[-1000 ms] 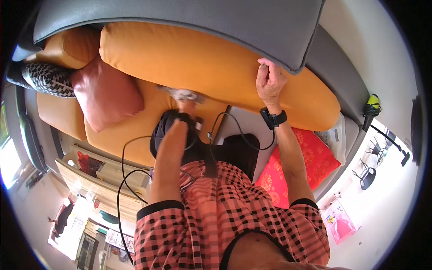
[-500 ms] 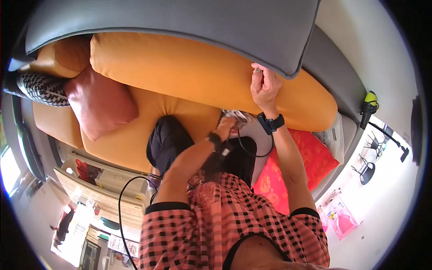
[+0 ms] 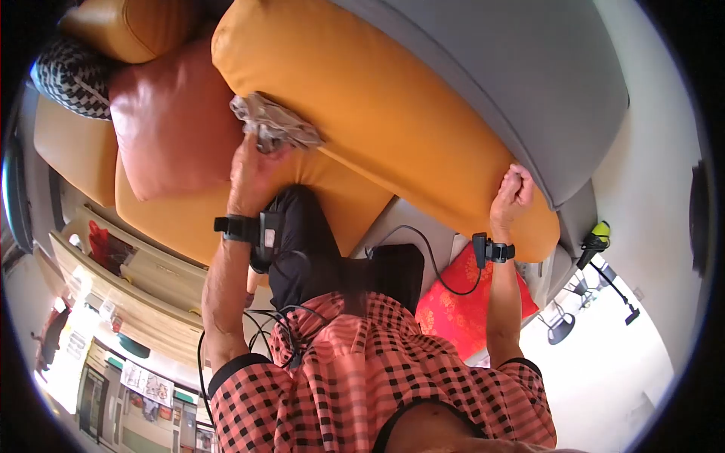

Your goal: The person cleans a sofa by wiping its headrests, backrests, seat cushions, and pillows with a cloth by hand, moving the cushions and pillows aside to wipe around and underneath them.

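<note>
My left hand (image 3: 255, 162) holds a crumpled grey-brown cloth (image 3: 276, 124) against the lower edge of the long orange cushion (image 3: 362, 98), beside the pinkish-brown pillow (image 3: 177, 121). The cloth hides some of its fingers. At the cushion's right end, my right hand (image 3: 514, 198) is closed against the orange surface, close to the seam of the grey backrest (image 3: 529, 68); whether it grips anything cannot be made out. Each wrist wears a black strap with a small device. A black cable hangs in a loop near my right wrist.
Below my right forearm's left side lies a red patterned cushion (image 3: 453, 302). A patterned black-and-white pillow (image 3: 72, 79) sits at the far left. A green-and-black device (image 3: 596, 238) stands at the right. Black cables (image 3: 260, 325) run beside my left arm, near a wooden shelf unit (image 3: 128, 294).
My left hand has moved up and left with the cloth, from the seat gap to beside the pillow. The view has turned; my right hand is still at the cushion's right end.
</note>
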Available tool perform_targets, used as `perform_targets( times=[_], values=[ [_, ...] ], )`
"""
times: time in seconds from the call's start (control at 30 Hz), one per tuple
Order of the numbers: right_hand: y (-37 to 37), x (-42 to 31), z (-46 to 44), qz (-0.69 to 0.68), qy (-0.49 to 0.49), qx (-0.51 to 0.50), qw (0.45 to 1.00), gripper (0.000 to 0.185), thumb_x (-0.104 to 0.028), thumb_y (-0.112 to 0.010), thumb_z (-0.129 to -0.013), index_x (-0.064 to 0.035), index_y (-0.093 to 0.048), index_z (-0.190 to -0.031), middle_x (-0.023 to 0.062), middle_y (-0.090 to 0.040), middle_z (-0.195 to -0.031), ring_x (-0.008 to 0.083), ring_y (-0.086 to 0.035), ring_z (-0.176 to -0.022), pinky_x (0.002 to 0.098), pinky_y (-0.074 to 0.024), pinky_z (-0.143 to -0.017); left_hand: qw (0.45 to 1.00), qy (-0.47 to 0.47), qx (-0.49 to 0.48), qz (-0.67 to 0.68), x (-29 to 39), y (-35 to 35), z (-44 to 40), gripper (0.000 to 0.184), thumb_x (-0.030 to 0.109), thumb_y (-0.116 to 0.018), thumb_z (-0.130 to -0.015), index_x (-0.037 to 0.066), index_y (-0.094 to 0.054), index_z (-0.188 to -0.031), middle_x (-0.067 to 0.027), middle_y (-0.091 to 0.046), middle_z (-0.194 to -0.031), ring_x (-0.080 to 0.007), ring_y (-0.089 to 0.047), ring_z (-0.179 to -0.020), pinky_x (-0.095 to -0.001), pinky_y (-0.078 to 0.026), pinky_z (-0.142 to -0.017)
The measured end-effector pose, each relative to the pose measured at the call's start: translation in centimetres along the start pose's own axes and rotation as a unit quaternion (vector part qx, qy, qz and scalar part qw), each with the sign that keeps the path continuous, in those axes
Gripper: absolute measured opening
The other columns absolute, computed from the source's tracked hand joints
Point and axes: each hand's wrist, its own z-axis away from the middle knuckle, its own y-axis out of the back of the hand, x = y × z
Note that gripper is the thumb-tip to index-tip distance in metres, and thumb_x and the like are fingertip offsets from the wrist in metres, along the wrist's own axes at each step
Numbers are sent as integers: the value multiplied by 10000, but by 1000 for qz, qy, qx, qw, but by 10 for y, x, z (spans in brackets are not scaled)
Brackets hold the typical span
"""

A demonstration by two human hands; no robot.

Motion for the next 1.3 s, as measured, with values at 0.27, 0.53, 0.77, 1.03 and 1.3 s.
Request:
perform_targets(
  times=[0.27,0.53,0.77,1.03,1.3],
  values=[
    [-15,-8,-2,283,98,28,954,183,-94,-472,-936,-13,-632,-975,98,-643,-797,212,-609,-693,330,-482,-634,954,-192,143,-180,-26,75,-99,239,187,-527,-893,16,-516,-1060,-71,-580,-900,-187,-574,-642,-332,-504,-637],
    [-17,4,-2,388,173,42,904,202,-116,-439,-918,-14,-606,-969,133,-643,-815,274,-621,-719,382,-489,-671,960,4,169,-225,-138,63,-79,171,205,-510,-914,164,-490,-749,7,-490,-732,-136,-472,-611,-302,-373,-489],
    [-15,5,7,415,119,35,901,205,-125,-435,-924,-14,-594,-991,147,-656,-851,291,-634,-759,402,-489,-689,942,321,86,-35,-217,77,-51,239,333,-525,-918,134,-508,-786,-35,-484,-624,-174,-500,-550,-339,-385,-461],
    [-29,11,2,362,160,67,916,213,-127,-426,-927,-11,-586,-1006,188,-632,-838,413,-605,-797,459,-476,-717,926,198,-60,-317,-59,26,-5,361,379,-475,-933,56,-616,-1010,-127,-682,-873,-214,-657,-664,-341,-554,-606],
    [-23,6,14,374,116,39,919,212,-98,-466,-917,27,-581,-1043,232,-639,-963,439,-595,-876,491,-472,-755,910,-20,-16,-414,97,-35,16,226,218,-477,-947,22,-581,-988,-71,-628,-802,-156,-637,-664,-287,-536,-592]
  ],
)
